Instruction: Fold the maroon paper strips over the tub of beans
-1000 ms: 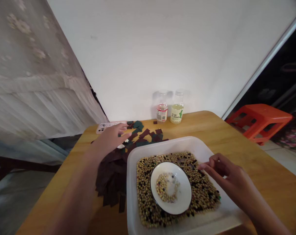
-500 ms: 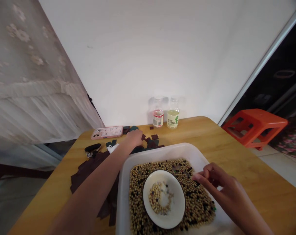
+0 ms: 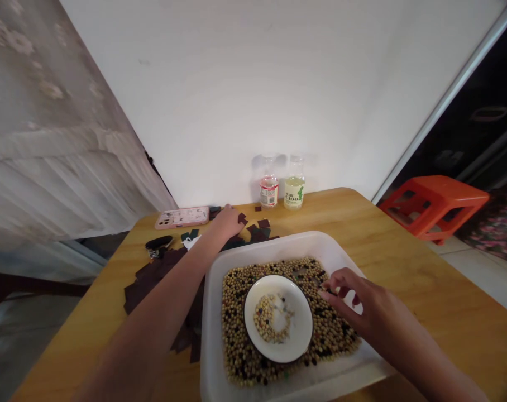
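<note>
A white plastic tray (image 3: 214,312) holds many beige and black beads (image 3: 237,335). On the beads rests a white bowl (image 3: 297,312) with a dark rim and some beads inside. My right hand (image 3: 349,293) is over the tray's right side, thumb and forefinger close together; whatever is between them is too small to make out. Behind the tray, my left hand (image 3: 229,221) reaches to the small dark red and green pieces (image 3: 259,231) at the table's back. Its fingertips are mostly hidden. My left forearm passes over a pile of dark red pieces (image 3: 153,282).
A pink phone (image 3: 182,217) and a black key fob (image 3: 158,243) lie at the back left of the wooden table (image 3: 404,262). Two bottles, one red-labelled (image 3: 269,192) and one green-labelled (image 3: 294,192), stand by the wall. An orange stool (image 3: 441,201) is at right.
The view has shifted slightly, with the table higher in the picture. My right hand has moved a little left over the beads. My left hand stays at the back pieces, its fingers shifted.
</note>
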`<state>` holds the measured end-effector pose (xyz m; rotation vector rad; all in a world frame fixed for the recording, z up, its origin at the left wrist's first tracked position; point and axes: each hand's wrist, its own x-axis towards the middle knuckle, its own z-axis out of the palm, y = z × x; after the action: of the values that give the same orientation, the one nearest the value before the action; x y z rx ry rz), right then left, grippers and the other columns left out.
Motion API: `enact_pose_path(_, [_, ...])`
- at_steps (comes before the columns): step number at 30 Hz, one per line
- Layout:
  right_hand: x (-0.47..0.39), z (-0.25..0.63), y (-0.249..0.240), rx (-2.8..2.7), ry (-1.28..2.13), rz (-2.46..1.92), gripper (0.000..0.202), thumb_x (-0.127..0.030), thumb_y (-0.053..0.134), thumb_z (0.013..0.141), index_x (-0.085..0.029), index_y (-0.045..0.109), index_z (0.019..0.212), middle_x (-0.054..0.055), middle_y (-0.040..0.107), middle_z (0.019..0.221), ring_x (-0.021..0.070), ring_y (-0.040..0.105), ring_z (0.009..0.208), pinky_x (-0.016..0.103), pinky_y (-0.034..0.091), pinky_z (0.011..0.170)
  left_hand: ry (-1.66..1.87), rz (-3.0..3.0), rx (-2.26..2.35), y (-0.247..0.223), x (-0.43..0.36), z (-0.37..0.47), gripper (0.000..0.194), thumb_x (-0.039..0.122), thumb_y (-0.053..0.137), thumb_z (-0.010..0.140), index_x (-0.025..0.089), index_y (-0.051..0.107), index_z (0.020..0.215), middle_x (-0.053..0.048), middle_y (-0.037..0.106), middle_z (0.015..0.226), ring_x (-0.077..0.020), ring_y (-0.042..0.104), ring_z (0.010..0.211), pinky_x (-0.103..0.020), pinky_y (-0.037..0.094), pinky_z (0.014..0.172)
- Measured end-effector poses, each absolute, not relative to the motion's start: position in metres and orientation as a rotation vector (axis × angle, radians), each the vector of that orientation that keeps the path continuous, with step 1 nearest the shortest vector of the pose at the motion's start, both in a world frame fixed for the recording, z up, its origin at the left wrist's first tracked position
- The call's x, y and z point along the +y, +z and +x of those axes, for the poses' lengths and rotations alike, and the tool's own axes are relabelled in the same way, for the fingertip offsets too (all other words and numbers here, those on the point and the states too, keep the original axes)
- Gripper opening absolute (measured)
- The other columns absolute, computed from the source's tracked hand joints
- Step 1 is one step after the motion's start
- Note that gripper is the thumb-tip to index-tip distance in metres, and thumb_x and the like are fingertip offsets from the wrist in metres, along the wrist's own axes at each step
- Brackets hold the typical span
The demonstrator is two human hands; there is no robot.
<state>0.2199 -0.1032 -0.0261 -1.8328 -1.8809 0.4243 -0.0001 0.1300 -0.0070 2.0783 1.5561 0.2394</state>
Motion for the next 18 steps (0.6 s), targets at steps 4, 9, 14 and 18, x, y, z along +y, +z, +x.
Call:
enact_pose_path(4, [-0.104, 0.223, -0.017, -2.203, 0.476, -1.850, 0.013, -0.030, 0.051, 0.083, -0.023, 0.052, 0.094, 0.005, 0.066, 0.083, 0.0229, 0.062, 0.072, 0.034, 0.046, 0.064, 0.423, 1.771, 1.323, 0.009, 0.112, -0.005, 0.019, 0.029, 0.063, 0.072, 0.016, 0.061, 0.086, -0.008, 0.060, 0.097, -0.0230, 0.054, 0.097, -0.032, 0.044, 0.081])
enact_pose_path(9, [-0.100, 0.217, -0.007, -2.391, 0.608, -1.850, 0.026, -0.022, 0.058, 0.077, -0.024, 0.056, 0.102, 0.006, 0.067, 0.097, 0.0275, 0.062, 0.088, 0.036, 0.044, 0.071, 0.417, 1.305, 0.944, 0.015, 0.063, 0.000, 0.027, 0.037, 0.053, 0.074, 0.015, 0.059, 0.089, -0.011, 0.063, 0.091, -0.0157, 0.057, 0.079, -0.029, 0.047, 0.070])
enact_pose_path(14, [-0.097, 0.205, -0.013, -2.380, 0.581, -1.932, 0.019, -0.026, 0.057, 0.075, -0.019, 0.059, 0.093, 0.009, 0.068, 0.086, 0.0307, 0.062, 0.079, 0.035, 0.041, 0.063, 0.346, 0.980, 0.757, 0.009, 0.019, 0.008, 0.025, 0.032, 0.054, 0.070, 0.012, 0.058, 0.085, -0.011, 0.062, 0.085, -0.0115, 0.053, 0.066, -0.025, 0.046, 0.061])
enact_pose_path(18, [-0.098, 0.201, -0.016, -2.381, 0.671, -1.856, 0.012, -0.025, 0.056, 0.075, -0.019, 0.059, 0.084, 0.009, 0.067, 0.083, 0.0281, 0.061, 0.076, 0.032, 0.039, 0.060, 0.378, 0.840, 0.692, 0.008, 0.006, 0.007, 0.020, 0.029, 0.053, 0.071, 0.013, 0.056, 0.083, -0.008, 0.060, 0.085, -0.0096, 0.051, 0.064, -0.022, 0.044, 0.057])
